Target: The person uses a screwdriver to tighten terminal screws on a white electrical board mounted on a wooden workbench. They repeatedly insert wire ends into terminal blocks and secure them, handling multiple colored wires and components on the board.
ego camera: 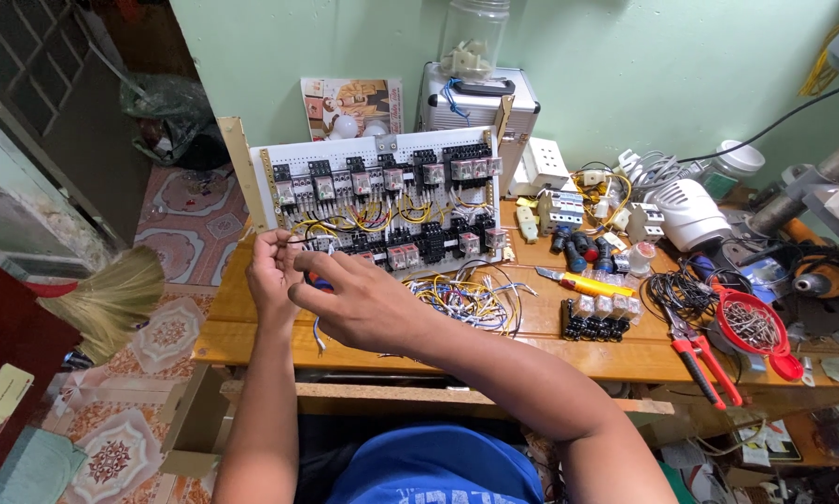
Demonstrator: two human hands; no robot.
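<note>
Seen from the head camera, both hands are raised at the lower left corner of a white control panel that leans upright on a wooden bench; the panel carries rows of black relays and contactors laced with yellow, black and white wires. The left hand is pinched shut on a thin wire just under the panel's bottom edge, fingers curled toward the palm; the right hand lies just beside it, closed around a small tool with a red and blue handle, of which only a sliver shows between the fingers, so its kind cannot be told; the two hands are nearly touching. A loose bundle of wires lies on the bench just right of the right hand, in front of the panel; further right lie a yellow-handled utility knife, a row of small relays, red-handled pliers and a red bowl of screws; a white rounded appliance sits near the wall. Behind the panel stand a silver case and a clear plastic jar; a straw broom leans at the left over the patterned floor.
</note>
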